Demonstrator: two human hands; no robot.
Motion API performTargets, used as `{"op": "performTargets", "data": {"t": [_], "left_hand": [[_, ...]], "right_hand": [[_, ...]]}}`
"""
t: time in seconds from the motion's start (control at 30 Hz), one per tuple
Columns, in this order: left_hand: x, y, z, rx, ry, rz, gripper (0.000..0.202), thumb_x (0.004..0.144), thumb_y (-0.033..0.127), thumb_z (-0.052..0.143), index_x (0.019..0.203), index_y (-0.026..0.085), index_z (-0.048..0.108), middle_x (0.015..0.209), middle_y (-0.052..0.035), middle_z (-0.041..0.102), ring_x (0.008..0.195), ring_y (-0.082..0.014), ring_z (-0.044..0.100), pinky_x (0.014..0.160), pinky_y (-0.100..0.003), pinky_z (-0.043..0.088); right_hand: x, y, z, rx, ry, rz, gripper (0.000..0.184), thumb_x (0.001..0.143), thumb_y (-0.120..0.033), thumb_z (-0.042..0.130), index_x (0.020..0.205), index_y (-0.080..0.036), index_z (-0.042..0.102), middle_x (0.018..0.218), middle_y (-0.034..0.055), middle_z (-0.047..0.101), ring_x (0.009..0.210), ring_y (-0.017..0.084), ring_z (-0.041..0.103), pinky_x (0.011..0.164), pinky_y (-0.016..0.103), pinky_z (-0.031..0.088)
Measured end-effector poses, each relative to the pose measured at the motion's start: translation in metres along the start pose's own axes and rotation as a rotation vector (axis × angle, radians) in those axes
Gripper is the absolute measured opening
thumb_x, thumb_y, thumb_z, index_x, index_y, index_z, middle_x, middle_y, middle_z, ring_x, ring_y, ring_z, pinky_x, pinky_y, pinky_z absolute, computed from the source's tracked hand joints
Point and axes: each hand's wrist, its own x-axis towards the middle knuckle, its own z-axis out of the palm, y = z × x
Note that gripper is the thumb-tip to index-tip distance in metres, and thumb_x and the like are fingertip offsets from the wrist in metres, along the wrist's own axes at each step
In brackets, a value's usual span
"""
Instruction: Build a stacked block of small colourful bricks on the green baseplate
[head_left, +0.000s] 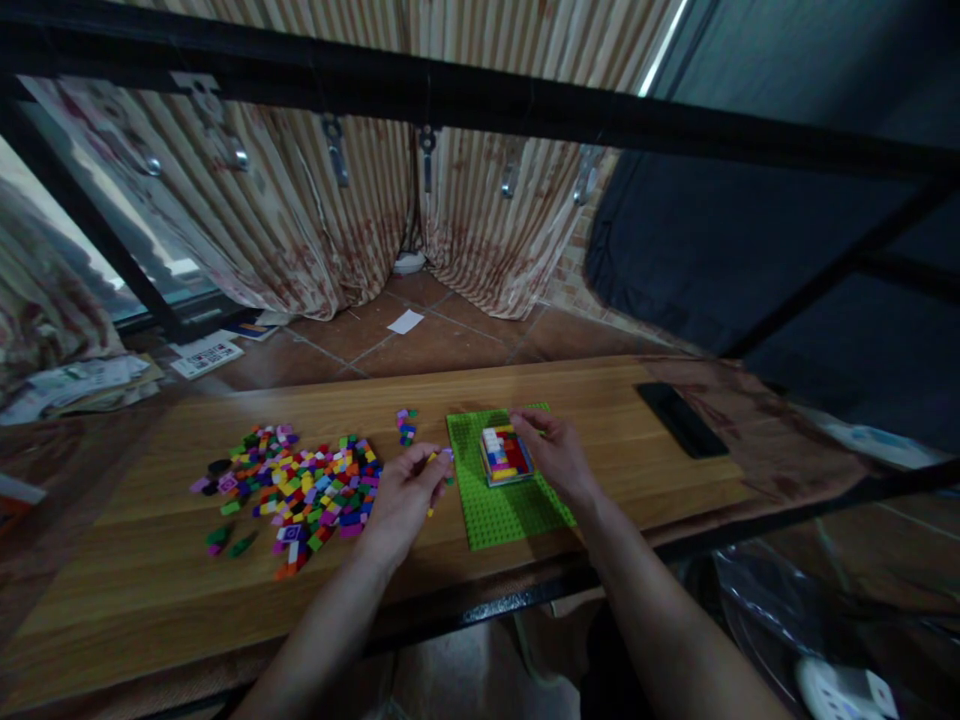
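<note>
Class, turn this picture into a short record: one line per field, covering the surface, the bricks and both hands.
Surface: wooden table
Base: green baseplate
On base: multicoloured brick build, with white, yellow and red showing
Loose bricks: large mixed pile left of the baseplate; small cluster between them
Left hand: small bricks at its fingertips
Right hand: fingertips by the build's far edge; grip unclear
Far right: dark phone

Passage lies between green baseplate [480,525] and phone [682,420] — leftward, the brick heap [315,482] (wide, loose) blocks.
</note>
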Motion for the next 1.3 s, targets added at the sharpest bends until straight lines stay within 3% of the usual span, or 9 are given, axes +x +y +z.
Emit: {"op": "performTargets", "data": {"t": [0.1,0.17,0.23,0.3,0.4,0.7,0.9,1.07,1.3], "left_hand": [[0.000,0.000,0.002,-0.011,0.002,-0.011,0.030,0.070,0.045,0.069,0.078,0.016,0.063,0.063,0.0028,0.058,0.048,-0.0068,0.042,0.045,-0.019,0.030],[0.000,-0.001,0.003,-0.021,-0.012,-0.016,0.031,0.069,0.046,0.070,0.076,0.016,0.063,0.063,0.0023,0.058,0.049,-0.0072,0.044,0.046,-0.020,0.031],[-0.001,-0.001,0.004,-0.050,-0.045,-0.024,0.031,0.068,0.045,0.072,0.076,0.016,0.064,0.063,0.0018,0.058,0.049,-0.0070,0.043,0.046,-0.020,0.030],[-0.003,0.000,0.005,-0.112,-0.093,-0.050,0.030,0.067,0.043,0.074,0.076,0.016,0.065,0.064,0.0012,0.058,0.050,-0.0066,0.043,0.046,-0.019,0.030],[-0.005,0.004,0.006,-0.232,-0.172,-0.108,0.028,0.064,0.039,0.078,0.076,0.016,0.067,0.061,0.0024,0.055,0.050,-0.0058,0.042,0.047,-0.019,0.028],[-0.009,0.006,0.005,-0.372,-0.231,-0.201,0.028,0.062,0.034,0.082,0.075,0.015,0.066,0.059,0.0037,0.050,0.050,-0.0040,0.038,0.047,-0.018,0.024],[-0.008,0.007,0.005,-0.350,-0.240,-0.199,0.029,0.065,0.036,0.080,0.082,0.015,0.069,0.067,0.0015,0.054,0.050,-0.0034,0.038,0.046,-0.018,0.023],[-0.005,0.006,0.002,-0.318,-0.179,-0.210,0.032,0.064,0.037,0.079,0.086,0.015,0.071,0.069,0.0015,0.054,0.050,-0.0030,0.038,0.046,-0.018,0.022],[-0.003,0.005,0.000,-0.243,-0.071,-0.218,0.038,0.059,0.038,0.080,0.087,0.013,0.071,0.066,0.0019,0.055,0.050,-0.0040,0.040,0.046,-0.018,0.024]], "right_hand": [[0.000,-0.008,-0.006,0.012,0.170,-0.114,0.032,0.079,-0.048,0.061,0.087,-0.019,0.072,0.087,0.0059,0.073,0.081,0.020,0.066,0.076,0.034,0.051],[-0.006,-0.016,-0.006,-0.031,0.206,-0.203,0.027,0.081,-0.044,0.060,0.085,-0.021,0.072,0.086,0.0053,0.072,0.082,0.020,0.065,0.077,0.034,0.051],[-0.019,-0.026,-0.001,-0.087,0.112,-0.298,0.021,0.084,-0.040,0.060,0.087,-0.023,0.072,0.087,0.0047,0.070,0.082,0.019,0.064,0.075,0.033,0.050],[-0.034,-0.036,0.008,-0.128,-0.080,-0.373,0.018,0.085,-0.034,0.060,0.095,-0.025,0.071,0.089,0.0038,0.069,0.081,0.017,0.063,0.073,0.030,0.050],[-0.051,-0.047,0.021,-0.174,-0.268,-0.406,0.019,0.086,-0.030,0.062,0.103,-0.026,0.070,0.090,0.0025,0.068,0.080,0.015,0.061,0.072,0.029,0.049],[-0.050,-0.050,0.021,-0.159,-0.366,-0.394,0.012,0.087,-0.031,0.062,0.092,-0.025,0.072,0.090,0.0017,0.068,0.091,0.016,0.062,0.083,0.030,0.047],[-0.045,-0.042,0.016,-0.108,-0.286,-0.356,0.011,0.086,-0.028,0.062,0.091,-0.023,0.070,0.088,0.0018,0.067,0.082,0.015,0.062,0.076,0.028,0.049],[-0.039,-0.036,0.011,-0.032,-0.232,-0.315,0.014,0.084,-0.027,0.062,0.094,-0.025,0.072,0.092,0.0029,0.068,0.088,0.017,0.064,0.078,0.030,0.051],[-0.017,-0.021,-0.020,-0.219,-0.046,-0.280,0.018,0.082,-0.028,0.060,0.093,-0.021,0.072,0.091,0.0052,0.069,0.084,0.018,0.065,0.078,0.033,0.052]]}}
